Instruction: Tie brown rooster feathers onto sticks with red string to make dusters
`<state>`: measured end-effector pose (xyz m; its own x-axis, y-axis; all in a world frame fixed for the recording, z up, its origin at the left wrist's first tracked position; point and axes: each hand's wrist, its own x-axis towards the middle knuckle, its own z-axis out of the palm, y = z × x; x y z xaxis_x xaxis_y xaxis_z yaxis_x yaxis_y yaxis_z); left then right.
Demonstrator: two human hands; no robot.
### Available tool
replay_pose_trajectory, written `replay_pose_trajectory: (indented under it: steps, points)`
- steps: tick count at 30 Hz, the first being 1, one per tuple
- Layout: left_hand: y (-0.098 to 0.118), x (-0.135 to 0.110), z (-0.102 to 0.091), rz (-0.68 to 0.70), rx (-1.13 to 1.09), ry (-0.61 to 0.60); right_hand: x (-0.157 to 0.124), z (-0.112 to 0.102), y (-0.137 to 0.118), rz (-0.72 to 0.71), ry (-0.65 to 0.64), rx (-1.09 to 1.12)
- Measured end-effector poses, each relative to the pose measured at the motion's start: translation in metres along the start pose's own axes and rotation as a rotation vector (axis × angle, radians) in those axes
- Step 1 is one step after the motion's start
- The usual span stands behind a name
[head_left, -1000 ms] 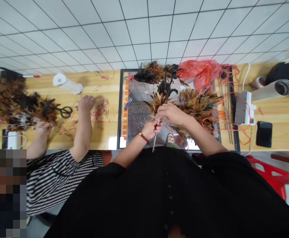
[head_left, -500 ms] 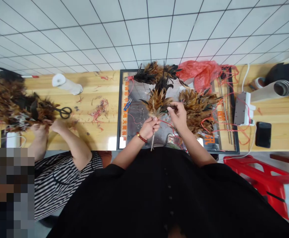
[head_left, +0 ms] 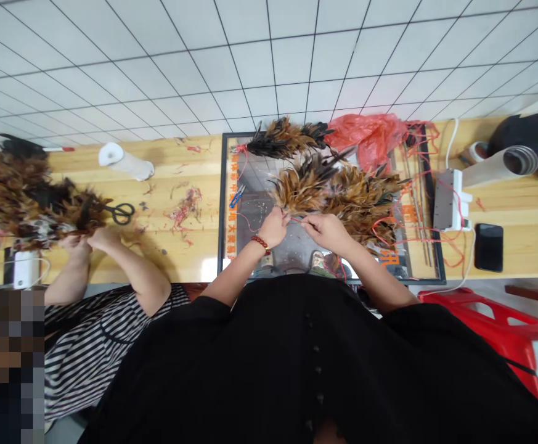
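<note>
My left hand (head_left: 273,227), with a beaded bracelet at the wrist, is closed round the base of a bundle of brown and black feathers (head_left: 302,188). My right hand (head_left: 326,232) is closed on a red string (head_left: 296,219), which runs taut across to the bundle's base. The stick in the bundle is hidden now. Loose brown feathers (head_left: 368,206) lie just right of the bundle, and a darker feather bunch (head_left: 287,139) lies behind it. All this is over a black-framed glass panel (head_left: 250,240) on the wooden table.
A red plastic bag (head_left: 370,139), thin rods (head_left: 419,216), a power strip (head_left: 448,200) and a phone (head_left: 489,246) lie rightward. Blue-handled snips (head_left: 237,196) are on the left. A co-worker's hands (head_left: 84,240) hold feathers near black scissors (head_left: 121,213) and a white roll (head_left: 125,161).
The feather bundle has tipped over to the right and its stick has gone from sight. My right hand has come down from the feathers and drawn the red string taut.
</note>
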<state>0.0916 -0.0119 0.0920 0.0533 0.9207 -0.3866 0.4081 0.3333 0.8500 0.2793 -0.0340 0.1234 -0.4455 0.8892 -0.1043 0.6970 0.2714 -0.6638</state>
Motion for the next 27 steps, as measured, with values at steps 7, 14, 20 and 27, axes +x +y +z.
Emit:
replay_pose_trajectory:
  steps: [7,14,20,27]
  points:
    - [0.012,-0.020,-0.006,0.078,0.190,-0.200,0.018,-0.034,-0.026,-0.138,-0.119,-0.446]
    - [0.011,-0.031,-0.016,0.304,0.239,-0.390,0.042,-0.010,0.035,-0.207,-0.043,-0.037]
    - [0.014,-0.041,-0.023,0.432,0.285,-0.454,0.040,0.023,0.052,-0.027,-0.166,0.558]
    - [0.029,-0.044,-0.034,0.377,0.232,-0.608,0.025,0.037,0.059,0.101,-0.365,0.771]
